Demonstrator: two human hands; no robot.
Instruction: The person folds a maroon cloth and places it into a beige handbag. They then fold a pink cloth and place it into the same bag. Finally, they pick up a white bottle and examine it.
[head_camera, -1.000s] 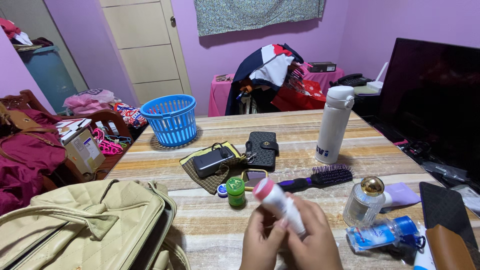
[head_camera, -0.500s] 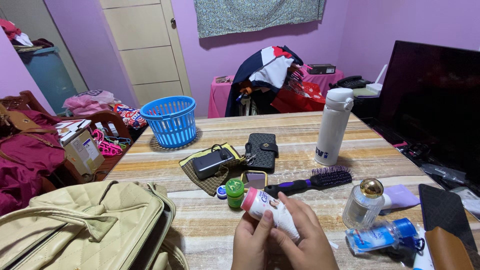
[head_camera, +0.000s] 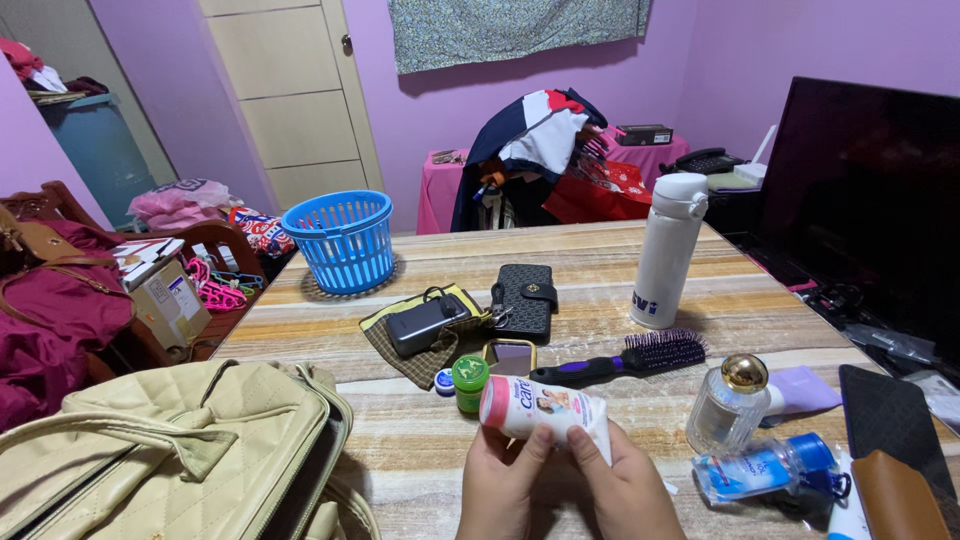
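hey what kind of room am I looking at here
Most likely a lived-in room at home, perhaps a bedroom or living room. Clothes are heaped on a chair, a blue laundry basket stands on the wooden table, and a dark television screen fills the right side.

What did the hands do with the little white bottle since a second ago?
Both hands, left hand and right hand, turned the white bottle with the pink cap: it stood tilted with the cap up, and now lies nearly sideways, cap pointing left, picture side up. They kept hold of it throughout. The hairbrush, green jar and beige bag stayed put.
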